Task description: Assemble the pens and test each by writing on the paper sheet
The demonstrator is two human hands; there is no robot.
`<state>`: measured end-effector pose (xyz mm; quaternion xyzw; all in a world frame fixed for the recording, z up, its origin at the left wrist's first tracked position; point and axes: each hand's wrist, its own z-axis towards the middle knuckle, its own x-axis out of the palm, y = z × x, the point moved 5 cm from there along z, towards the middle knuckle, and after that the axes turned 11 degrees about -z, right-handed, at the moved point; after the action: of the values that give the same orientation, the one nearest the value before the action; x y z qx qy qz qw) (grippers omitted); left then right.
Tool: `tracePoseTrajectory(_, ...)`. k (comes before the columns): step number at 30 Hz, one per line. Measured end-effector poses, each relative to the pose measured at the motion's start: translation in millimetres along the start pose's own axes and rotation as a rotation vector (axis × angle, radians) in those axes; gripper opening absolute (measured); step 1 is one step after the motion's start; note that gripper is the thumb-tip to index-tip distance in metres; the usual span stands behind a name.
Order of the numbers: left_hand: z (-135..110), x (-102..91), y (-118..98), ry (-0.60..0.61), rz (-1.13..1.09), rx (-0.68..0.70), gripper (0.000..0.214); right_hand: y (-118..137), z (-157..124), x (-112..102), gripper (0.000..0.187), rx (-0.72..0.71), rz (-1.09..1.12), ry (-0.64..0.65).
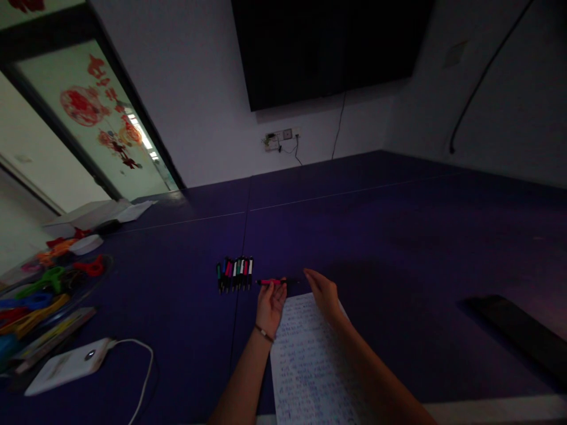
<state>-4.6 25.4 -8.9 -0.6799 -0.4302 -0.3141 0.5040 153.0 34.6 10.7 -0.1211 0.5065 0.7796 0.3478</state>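
Observation:
A pink and black pen (277,281) lies sideways just above a handwritten sheet of paper (305,366) on the dark blue table (398,236). My left hand (270,306) has its fingertips closed on the pen's pink end. At the sheet's top edge my right hand (324,293) reaches toward the pen's dark end, fingers stretched forward. A row of several pens (234,273) with pink, green and white caps lies side by side a little left of the held pen.
A white power bank (66,366) with a white cable lies at the near left. Colourful scissors and plastic tools (44,289) fill a tray at the far left. A dark flat object (518,333) sits at right. A screen hangs on the wall.

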Motion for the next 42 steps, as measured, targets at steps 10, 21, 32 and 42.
tracePoseTrajectory(10, 1.5, -4.6, -2.2, -0.094, -0.111, 0.002, 0.005, -15.7, 6.1, 8.3, 0.024, -0.108, -0.235, 0.098)
tracePoseTrajectory(21, 0.6, -1.9, -2.2, -0.037, -0.039, 0.015, 0.006, 5.1, 1.1, 2.3, 0.018, -0.011, 0.296, 0.093)
tracePoseTrajectory(32, 0.0, 1.2, 1.0, 0.023, 0.009, -0.011, 0.01, 15.2, -1.4, -0.2, 0.018, -0.084, 0.195, 0.124)
tracePoseTrajectory(42, -5.2, 5.9, -1.1, 0.031, 0.129, 0.054, 0.016, 11.5, -4.1, 3.9, 0.029, 0.038, 0.077, 0.193)
